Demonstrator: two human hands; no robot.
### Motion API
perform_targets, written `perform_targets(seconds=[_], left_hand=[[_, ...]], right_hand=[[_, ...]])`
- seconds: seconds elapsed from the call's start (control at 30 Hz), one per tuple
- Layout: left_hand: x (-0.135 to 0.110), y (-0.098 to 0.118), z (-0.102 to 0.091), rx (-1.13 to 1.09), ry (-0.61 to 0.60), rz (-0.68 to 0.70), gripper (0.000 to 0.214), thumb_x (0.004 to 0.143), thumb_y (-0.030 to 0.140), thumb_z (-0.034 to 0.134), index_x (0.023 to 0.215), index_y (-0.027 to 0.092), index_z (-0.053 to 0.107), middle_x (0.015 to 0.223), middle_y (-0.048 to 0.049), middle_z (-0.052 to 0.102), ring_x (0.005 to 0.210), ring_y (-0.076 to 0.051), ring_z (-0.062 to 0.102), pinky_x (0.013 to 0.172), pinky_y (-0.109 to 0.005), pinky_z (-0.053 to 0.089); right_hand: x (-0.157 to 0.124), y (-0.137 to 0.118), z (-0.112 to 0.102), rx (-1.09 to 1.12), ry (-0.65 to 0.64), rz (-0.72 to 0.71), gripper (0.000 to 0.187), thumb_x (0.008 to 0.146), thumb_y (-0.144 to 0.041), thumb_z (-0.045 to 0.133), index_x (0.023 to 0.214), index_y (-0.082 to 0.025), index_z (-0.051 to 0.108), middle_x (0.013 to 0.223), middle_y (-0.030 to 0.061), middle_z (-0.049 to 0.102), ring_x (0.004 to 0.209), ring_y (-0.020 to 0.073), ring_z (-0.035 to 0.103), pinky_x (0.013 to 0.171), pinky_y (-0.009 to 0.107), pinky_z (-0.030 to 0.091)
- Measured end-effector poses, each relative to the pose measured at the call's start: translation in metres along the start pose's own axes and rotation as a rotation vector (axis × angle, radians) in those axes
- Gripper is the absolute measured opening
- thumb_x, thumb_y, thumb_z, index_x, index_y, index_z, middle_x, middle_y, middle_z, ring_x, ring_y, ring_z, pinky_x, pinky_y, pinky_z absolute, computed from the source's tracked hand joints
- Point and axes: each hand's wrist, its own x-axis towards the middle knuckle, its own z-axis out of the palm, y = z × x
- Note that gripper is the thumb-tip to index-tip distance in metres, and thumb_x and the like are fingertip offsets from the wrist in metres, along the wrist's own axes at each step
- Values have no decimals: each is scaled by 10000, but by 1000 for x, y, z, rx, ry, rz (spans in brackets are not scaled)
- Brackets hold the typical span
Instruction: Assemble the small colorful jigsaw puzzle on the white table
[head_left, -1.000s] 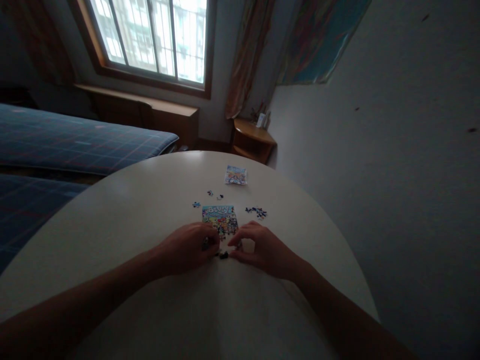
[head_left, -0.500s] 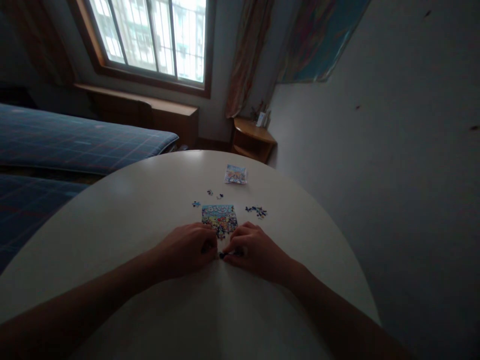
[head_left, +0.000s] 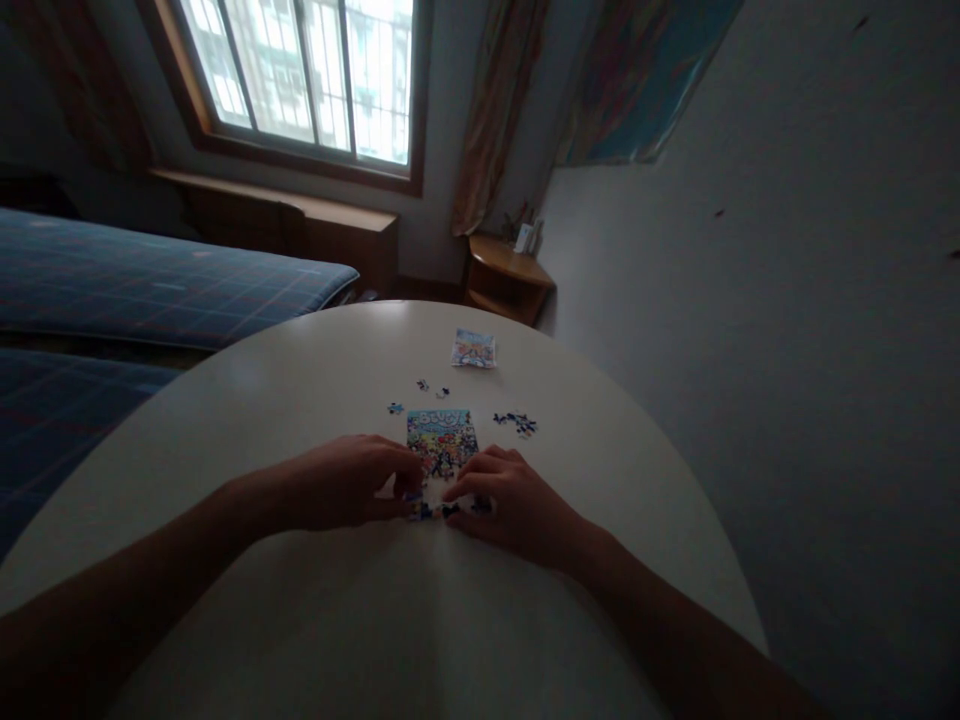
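A colourful, partly assembled jigsaw puzzle (head_left: 441, 435) lies flat on the table, with lettering along its far edge and a gap in its near part. My left hand (head_left: 356, 482) rests at the puzzle's left edge, thumb and fingers apart, touching pieces at the near left corner. On the right, my right hand (head_left: 510, 500) has thumb and index finger around a dark puzzle piece (head_left: 450, 509) at the near edge. Its palm and fingers hide the puzzle's near right corner.
Several loose pieces (head_left: 517, 423) lie right of the puzzle, and a few others (head_left: 395, 408) lie beyond its left side. A printed packet (head_left: 473, 349) sits farther back on the round white table (head_left: 315, 350). A mattress (head_left: 165, 280) stands beyond the left rim.
My left hand has moved left and its fingers have spread, uncovering pieces at the puzzle's near left corner. My right hand stays nearly in place at the dark piece.
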Motion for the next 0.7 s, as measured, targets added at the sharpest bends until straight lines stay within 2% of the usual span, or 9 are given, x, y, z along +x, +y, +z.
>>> perform_targets(seconds=[0.13,0.3,0.47,0.57,0.7], left_hand=[[0,-3,2,-23,-66,32,109,790,214,725,879,236,665,869,31,676,755,-142,609,637,-228,389],[3,-1,5,-45,-55,49,84,808,186,694,877,228,673,846,30,669,718,-130,607,612,-217,384],[4,5,1,-16,-77,17,66,810,182,693,863,217,673,838,22,670,707,-133,604,607,-220,383],[5,6,2,0,-70,18,43,815,190,688,839,212,661,825,20,672,694,-132,603,600,-221,381],[5,6,4,26,-56,16,31,829,196,672,852,213,659,828,10,684,691,-139,616,590,-228,379]], right_hand=[[2,1,9,5,33,-47,195,825,-350,759,1006,-280,739,983,6,715,938,180,611,852,350,383],[5,0,17,5,67,-37,126,843,-341,744,963,-303,758,945,-5,722,894,166,619,829,349,383],[5,0,16,18,62,-37,85,840,-315,749,921,-297,767,914,-13,720,869,155,617,821,334,389],[5,-1,12,-68,39,-81,76,868,-317,717,926,-294,761,906,-12,711,845,152,605,790,319,391],[2,-7,1,-297,-71,-225,146,936,-298,620,1047,-285,714,978,18,687,868,167,591,769,321,395]])
